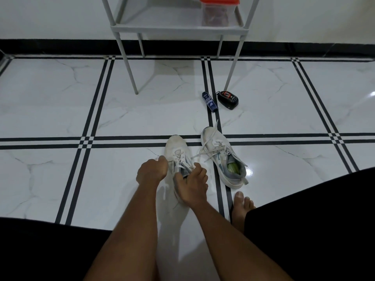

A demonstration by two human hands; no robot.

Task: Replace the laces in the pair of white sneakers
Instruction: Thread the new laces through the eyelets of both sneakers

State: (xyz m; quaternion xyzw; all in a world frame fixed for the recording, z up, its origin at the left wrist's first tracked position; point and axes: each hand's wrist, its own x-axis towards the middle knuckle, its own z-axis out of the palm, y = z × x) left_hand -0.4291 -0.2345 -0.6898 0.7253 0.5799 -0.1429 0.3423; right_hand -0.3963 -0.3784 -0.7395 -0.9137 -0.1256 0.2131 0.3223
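Two white sneakers stand on the tiled floor, toes pointing away from me. The left sneaker [176, 148] is under my hands. My left hand [151, 171] pinches a white lace end at the shoe's left side. My right hand [191, 184] grips the shoe's tongue and collar area, hiding its heel. The right sneaker [221, 155] stands apart to the right, still laced, with loose lace ends [215, 126] trailing over its toe and a green insole showing inside.
A dark blue bottle [209, 102] and a black shoe-polish container [227, 99] lie on the floor beyond the sneakers. A grey metal rack [178, 29] stands at the back with a red-lidded box [219, 11]. My bare foot [242, 207] rests near the right sneaker.
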